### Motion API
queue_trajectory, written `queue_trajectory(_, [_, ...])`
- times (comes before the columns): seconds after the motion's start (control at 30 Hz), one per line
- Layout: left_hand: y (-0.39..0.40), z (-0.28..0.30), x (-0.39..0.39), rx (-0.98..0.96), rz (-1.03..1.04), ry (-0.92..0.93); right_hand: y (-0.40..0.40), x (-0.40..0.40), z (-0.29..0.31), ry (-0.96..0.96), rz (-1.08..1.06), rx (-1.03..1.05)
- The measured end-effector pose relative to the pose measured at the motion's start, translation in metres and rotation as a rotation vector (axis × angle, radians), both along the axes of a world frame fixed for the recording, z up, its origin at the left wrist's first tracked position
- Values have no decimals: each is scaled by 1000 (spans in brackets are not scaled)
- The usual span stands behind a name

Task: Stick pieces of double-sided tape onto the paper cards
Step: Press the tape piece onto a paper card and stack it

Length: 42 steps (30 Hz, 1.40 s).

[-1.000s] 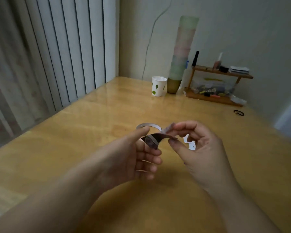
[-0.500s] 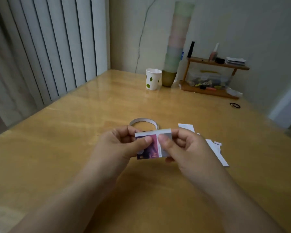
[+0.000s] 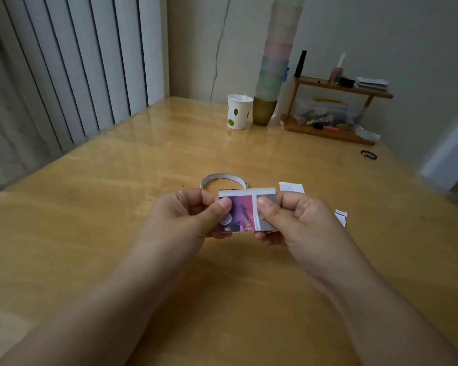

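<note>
I see a wooden desk (image 3: 117,247) filling most of the view. Above its middle, my left hand (image 3: 185,217) and right hand (image 3: 299,223) hold one paper card (image 3: 242,210) between them, each pinching a short end with thumb in front and curled fingers (image 3: 196,200) behind. The card's long axis runs left to right, its printed purple face toward me; a pale strip lines its top edge. My thumbs hide both ends. Behind it lies a tape roll (image 3: 224,179), partly hidden. White paper pieces (image 3: 291,186) sit to the right; their small writing is unreadable.
</note>
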<state>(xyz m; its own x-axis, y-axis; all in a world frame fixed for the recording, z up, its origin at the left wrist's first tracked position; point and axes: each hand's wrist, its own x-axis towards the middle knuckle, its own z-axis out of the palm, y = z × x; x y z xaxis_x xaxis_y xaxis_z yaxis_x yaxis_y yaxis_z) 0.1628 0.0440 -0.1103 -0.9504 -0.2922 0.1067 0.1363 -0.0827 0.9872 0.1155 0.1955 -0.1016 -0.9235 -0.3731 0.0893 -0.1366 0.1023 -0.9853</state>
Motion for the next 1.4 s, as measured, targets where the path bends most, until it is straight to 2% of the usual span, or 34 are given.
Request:
queue_trajectory(0.23, [5,-2,1,-97,-7,19,-3,0,-7,104,10,131])
queue_trajectory(0.4, [2,-7,-3,-135,51,-72,1,-5,-9,4,10,195])
queue_trajectory(0.47, [0,-10,-3,-282,86,-129,3,-6,-9,59,-44,343])
queue_trajectory(0.57, [1,-11,-1,-728,131,-193,5,-10,-13,228,-153,674])
queue_trajectory(0.63, [2,-12,0,-862,107,-192,4,-12,-16,289,-170,828])
queue_trajectory(0.7, [3,-11,0,-941,83,-180,2,-11,-18,292,-172,885])
queue_trajectory(0.8, [2,-14,-3,-1055,62,-176,-4,-7,-16,376,-138,845])
queue_trajectory(0.93, [1,-17,-6,-1073,44,-223,-19,0,-15,340,14,861])
queue_trajectory(1.13, [-3,-19,-9,-1070,33,-241,6,-7,-3,256,-1,953])
queue_trajectory(1.3, [-3,-22,-12,-1065,36,-231,-14,-4,-6,338,8,896])
queue_trajectory(1.4, [-4,-22,-12,-1063,38,-222,-24,-7,-7,319,50,940])
